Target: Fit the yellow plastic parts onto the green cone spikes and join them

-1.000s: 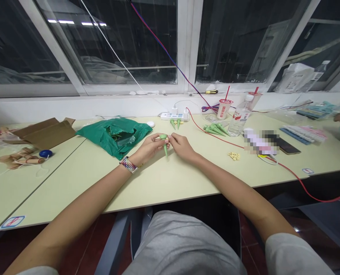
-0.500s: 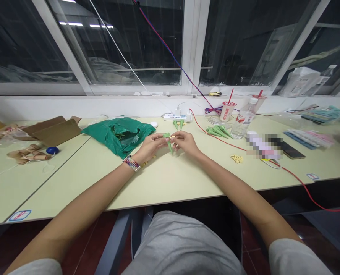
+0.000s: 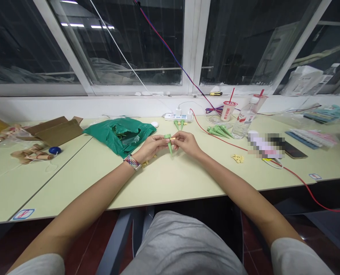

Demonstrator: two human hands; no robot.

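Observation:
My left hand holds a green plastic cone-shaped spike by its wide top, with the point hanging toward me. My right hand meets it there, its fingertips pinching a small yellow piece against the spike's top. Several loose yellow bits lie on the table by my left wrist. Two more green spikes stand near the power strip, and a group of several lies to their right. A small heap of yellow pieces sits farther right.
A crumpled green plastic bag and a cardboard box lie to the left. Behind my hands are a white power strip, a red wire, a drinks cup and a water bottle. A phone lies to the right.
My hands have come closer together around the spike, and the yellow piece sits at its top. The view has shifted slightly, and the other person's hand at the right edge has gone.

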